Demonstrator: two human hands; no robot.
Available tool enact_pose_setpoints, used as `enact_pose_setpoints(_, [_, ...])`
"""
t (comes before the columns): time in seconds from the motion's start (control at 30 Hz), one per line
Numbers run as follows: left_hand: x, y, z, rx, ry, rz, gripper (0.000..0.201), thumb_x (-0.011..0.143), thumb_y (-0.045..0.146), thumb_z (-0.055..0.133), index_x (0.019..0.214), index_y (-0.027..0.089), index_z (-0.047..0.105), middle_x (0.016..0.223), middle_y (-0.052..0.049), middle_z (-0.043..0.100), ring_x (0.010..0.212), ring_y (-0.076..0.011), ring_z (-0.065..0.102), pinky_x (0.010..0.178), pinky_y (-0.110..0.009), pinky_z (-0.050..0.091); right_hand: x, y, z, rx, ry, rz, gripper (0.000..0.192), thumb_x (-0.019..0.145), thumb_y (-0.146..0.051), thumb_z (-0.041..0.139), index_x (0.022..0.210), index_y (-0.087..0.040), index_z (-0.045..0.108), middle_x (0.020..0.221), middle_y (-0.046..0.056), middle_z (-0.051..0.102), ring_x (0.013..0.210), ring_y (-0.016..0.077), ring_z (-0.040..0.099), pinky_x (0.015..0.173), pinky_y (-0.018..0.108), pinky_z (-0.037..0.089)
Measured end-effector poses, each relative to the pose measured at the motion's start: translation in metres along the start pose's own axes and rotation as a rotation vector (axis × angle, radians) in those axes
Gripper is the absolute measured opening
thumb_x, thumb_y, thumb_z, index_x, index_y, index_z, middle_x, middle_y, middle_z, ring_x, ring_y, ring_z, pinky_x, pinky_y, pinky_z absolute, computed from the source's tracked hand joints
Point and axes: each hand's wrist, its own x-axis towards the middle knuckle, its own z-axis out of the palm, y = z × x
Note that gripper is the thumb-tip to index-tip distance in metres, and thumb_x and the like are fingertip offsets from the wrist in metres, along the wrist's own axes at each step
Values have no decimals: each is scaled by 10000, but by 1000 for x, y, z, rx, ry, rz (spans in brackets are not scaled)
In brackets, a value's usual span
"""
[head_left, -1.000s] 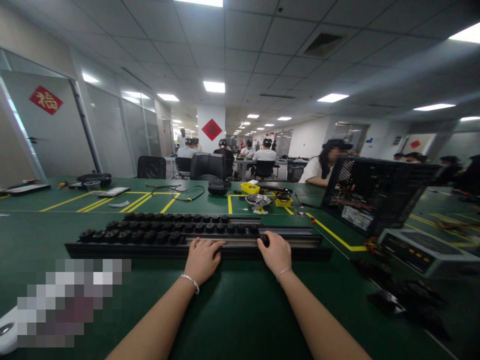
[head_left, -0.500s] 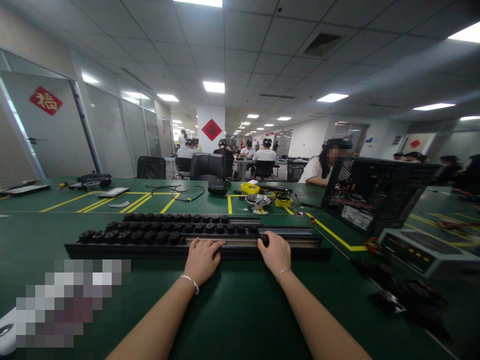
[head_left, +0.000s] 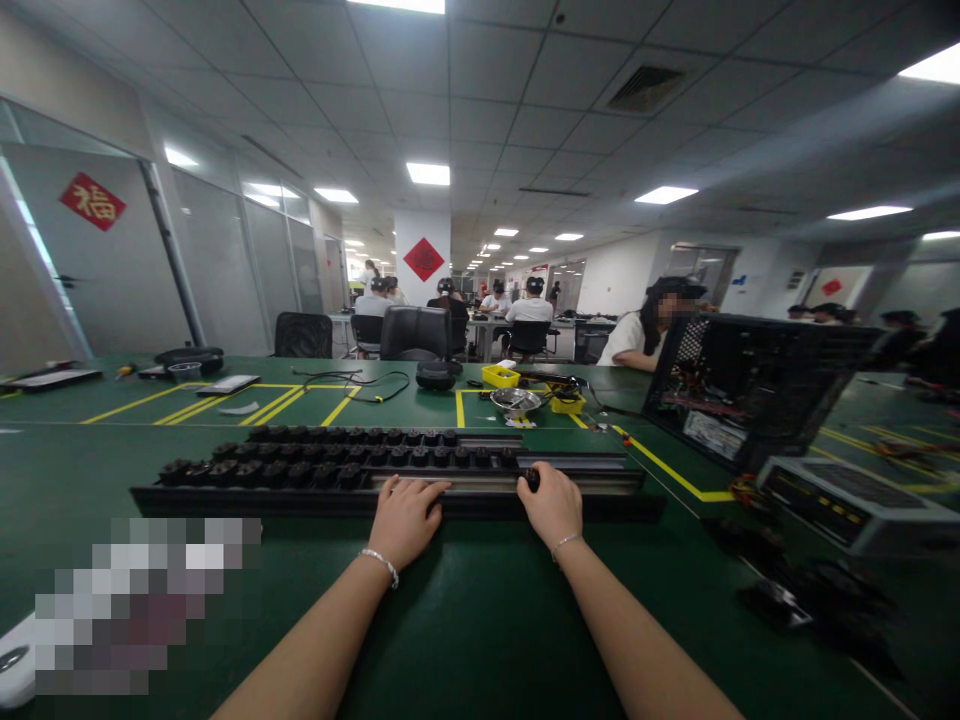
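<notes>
Long black metal rails [head_left: 255,500] lie side by side across the green table, with rows of round black knob-like parts [head_left: 292,473] seated along them. My left hand [head_left: 405,515] rests on the nearest rail, fingers stretched out over its bare pale channel, just right of the last part in that row. Farther right along the same rail, my right hand [head_left: 553,502] has its fingers closed round a single round black part [head_left: 532,480]. The fingers partly hide that part, so whether it sits in the channel cannot be told.
An opened computer case [head_left: 757,385] stands at the right, with a power supply unit [head_left: 855,505] before it. A metal bowl [head_left: 516,401] and yellow bins [head_left: 500,377] stand behind the rails. A co-worker [head_left: 634,335] sits beyond the case. A blurred white object [head_left: 19,655] lies front left.
My right hand and the round black part in it have shifted very slightly to the right. My left hand stays in the same place.
</notes>
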Motion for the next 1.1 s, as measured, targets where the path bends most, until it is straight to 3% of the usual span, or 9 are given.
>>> enact_pose_setpoints(0.43, [0,-1,1,1,-5,-2,324,825,286,428,1109,358,565,964,24,653,959,-174,551,1022,-444,217,3,6,7,10,40,34,300,750,-354,471,973,-199,598,1057,60,624,1075,232,473,931,355,284])
enact_pose_setpoints(1.1, [0,0,0,-6,-7,-3,327,818,276,429,1105,361,563,972,29,652,974,-180,547,1016,-448,227,2,2,1,6,27,39,247,740,-329,468,925,-222,592,976,45,635,1006,217,503,872,346,322])
